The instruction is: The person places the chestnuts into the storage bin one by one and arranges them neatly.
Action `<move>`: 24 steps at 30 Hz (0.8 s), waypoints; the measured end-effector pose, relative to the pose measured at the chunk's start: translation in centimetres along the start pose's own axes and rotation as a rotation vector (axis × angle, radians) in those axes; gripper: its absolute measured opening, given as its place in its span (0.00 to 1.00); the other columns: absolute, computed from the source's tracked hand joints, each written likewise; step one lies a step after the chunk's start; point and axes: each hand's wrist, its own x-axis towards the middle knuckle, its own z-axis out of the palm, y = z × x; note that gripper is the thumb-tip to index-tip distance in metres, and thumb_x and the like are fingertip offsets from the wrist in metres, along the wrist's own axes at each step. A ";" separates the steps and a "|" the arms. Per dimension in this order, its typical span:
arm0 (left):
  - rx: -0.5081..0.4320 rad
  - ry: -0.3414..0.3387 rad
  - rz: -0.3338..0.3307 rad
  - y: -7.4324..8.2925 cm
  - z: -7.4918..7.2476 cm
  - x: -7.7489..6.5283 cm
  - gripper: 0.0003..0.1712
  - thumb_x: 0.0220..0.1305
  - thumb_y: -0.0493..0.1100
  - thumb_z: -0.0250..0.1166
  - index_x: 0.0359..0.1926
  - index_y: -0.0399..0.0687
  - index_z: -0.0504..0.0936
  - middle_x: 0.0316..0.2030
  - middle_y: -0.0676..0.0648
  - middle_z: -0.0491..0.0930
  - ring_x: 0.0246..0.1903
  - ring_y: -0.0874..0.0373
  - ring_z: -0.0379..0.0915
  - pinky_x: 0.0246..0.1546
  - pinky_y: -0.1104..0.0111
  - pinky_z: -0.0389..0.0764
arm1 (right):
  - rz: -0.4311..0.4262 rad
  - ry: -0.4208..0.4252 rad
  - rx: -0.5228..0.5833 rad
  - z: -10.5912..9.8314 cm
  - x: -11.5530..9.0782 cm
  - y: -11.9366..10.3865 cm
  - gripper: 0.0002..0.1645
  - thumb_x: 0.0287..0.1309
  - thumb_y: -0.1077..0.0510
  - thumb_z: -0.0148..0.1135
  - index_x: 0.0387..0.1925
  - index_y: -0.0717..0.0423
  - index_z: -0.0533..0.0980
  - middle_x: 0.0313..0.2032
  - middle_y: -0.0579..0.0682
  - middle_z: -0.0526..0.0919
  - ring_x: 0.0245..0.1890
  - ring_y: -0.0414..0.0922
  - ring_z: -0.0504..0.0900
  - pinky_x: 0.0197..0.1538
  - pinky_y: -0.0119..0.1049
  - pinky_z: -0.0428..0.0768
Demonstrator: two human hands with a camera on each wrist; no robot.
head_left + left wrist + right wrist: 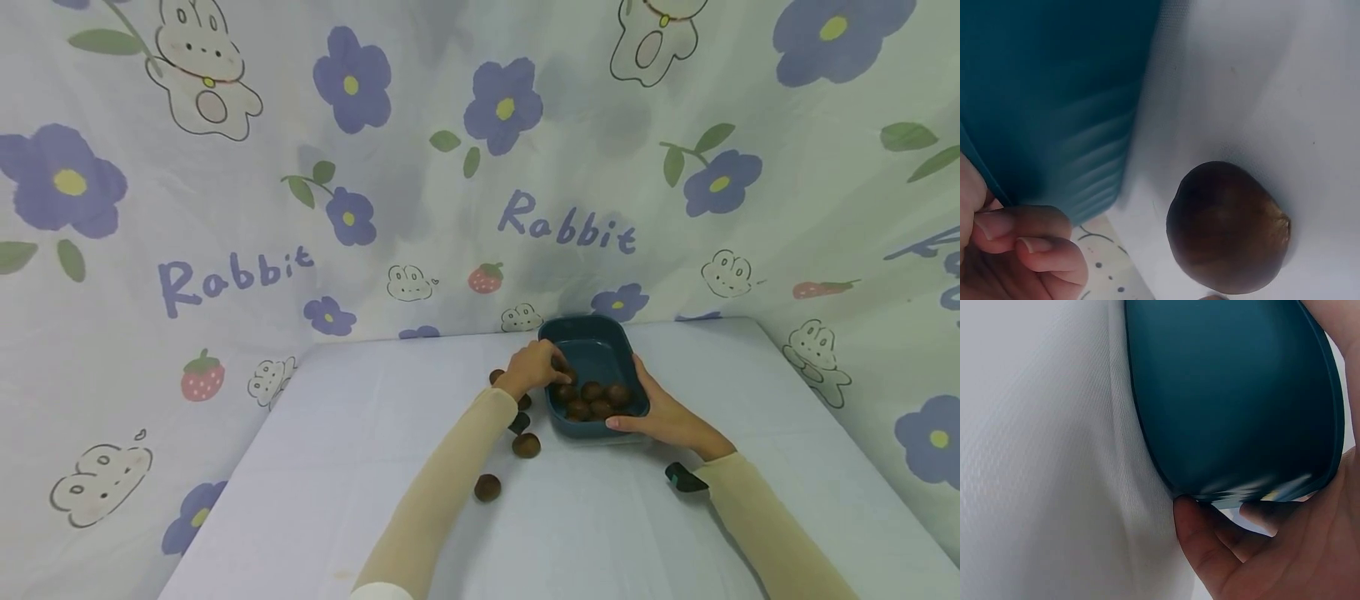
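Beige sleeves (431,483) stretch up from six o'clock across a white worktop (337,458). Gripped at its four o'clock corner by the right hand's (663,414) fingers, a teal tray (596,358) holds brown chestnuts (579,410) towards six o'clock. Over its nine o'clock rim, the left hand (531,367) curls its fingers; I cannot tell whether they pinch anything. Loose chestnuts (487,488) lie outside, seven to nine o'clock.

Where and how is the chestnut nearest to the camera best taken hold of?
Likely across the rounded sides of that chestnut, fingers coming from above: it lies apart from the other chestnuts on the white cloth, with nothing covering it.
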 end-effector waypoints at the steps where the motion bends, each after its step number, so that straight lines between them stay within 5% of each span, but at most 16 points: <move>1: -0.002 0.000 0.003 0.0 0.0 -0.1 0.19 0.61 0.53 0.76 0.53 0.55 0.89 0.54 0.52 0.87 0.54 0.53 0.82 0.57 0.55 0.82 | 0.002 -0.001 0.001 0.0 0.0 0.0 0.79 0.58 0.38 0.73 0.81 0.48 0.21 0.83 0.60 0.26 0.81 0.71 0.36 0.73 0.78 0.48; 8: -0.007 0.030 0.040 -0.3 -0.6 -0.8 0.19 0.66 0.54 0.72 0.55 0.57 0.88 0.57 0.54 0.87 0.58 0.55 0.82 0.58 0.57 0.82 | -0.005 -0.002 0.025 0.1 0.2 0.1 0.79 0.58 0.39 0.73 0.81 0.45 0.19 0.83 0.59 0.25 0.82 0.70 0.34 0.73 0.78 0.46; 12: -0.098 0.088 0.083 -0.7 -1.9 -2.0 0.18 0.68 0.53 0.71 0.55 0.54 0.88 0.57 0.52 0.87 0.58 0.52 0.82 0.57 0.55 0.82 | 0.000 -0.002 0.031 0.1 0.2 0.2 0.79 0.59 0.38 0.73 0.80 0.42 0.19 0.83 0.58 0.24 0.82 0.69 0.33 0.73 0.78 0.45; 16: -0.223 0.149 0.103 -1.9 -3.0 -3.4 0.20 0.69 0.53 0.70 0.56 0.49 0.87 0.55 0.49 0.88 0.61 0.49 0.80 0.60 0.52 0.81 | -0.004 0.001 0.018 0.1 0.1 0.1 0.79 0.58 0.39 0.74 0.81 0.44 0.20 0.83 0.59 0.25 0.82 0.70 0.34 0.73 0.78 0.46; 24: -0.381 0.282 0.038 -5.6 -4.6 -5.7 0.19 0.68 0.52 0.70 0.54 0.47 0.88 0.58 0.46 0.86 0.64 0.48 0.77 0.65 0.50 0.78 | -0.002 0.003 -0.005 0.0 -0.1 -0.1 0.79 0.57 0.39 0.74 0.81 0.48 0.21 0.83 0.61 0.27 0.81 0.72 0.36 0.72 0.79 0.48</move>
